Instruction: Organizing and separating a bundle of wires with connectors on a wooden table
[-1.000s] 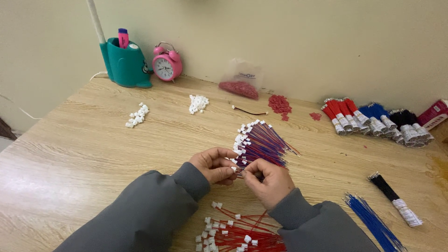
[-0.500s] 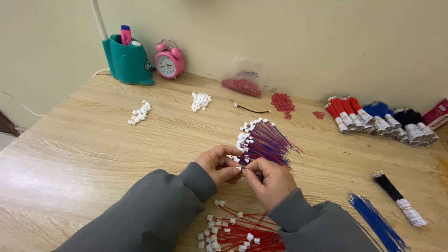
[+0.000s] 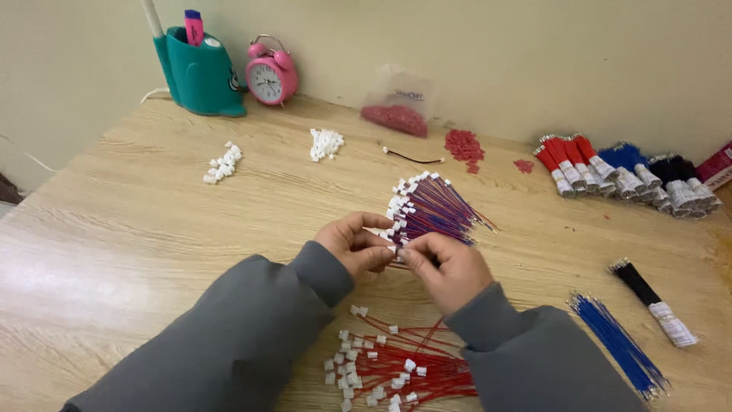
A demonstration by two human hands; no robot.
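Both hands, left hand (image 3: 354, 244) and right hand (image 3: 450, 267), pinch one small white connector (image 3: 398, 249) with pressed fingers mid-tabletop. Two white connector piles (image 3: 223, 162) and one clear bag of red pieces (image 3: 398, 114) lie toward the far edge.

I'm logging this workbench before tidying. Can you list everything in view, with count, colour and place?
table: one, light wood, under all.
pen holder: one, teal, far left by the wall.
alarm clock: one, pink, beside the holder.
connector piles: two, white, far left-centre.
plastic bag: one, clear with red pieces, by the wall.
loose red pieces: two heaps, right of the bag.
wire bundles: several, red, blue, black, far right.
blue wires: one bunch, near right.
black bundle: one, near right.
red wires with connectors: one heap, near edge.
finished wires: one fan, blue-red, centre.
left hand, right hand: pinching a wire together.
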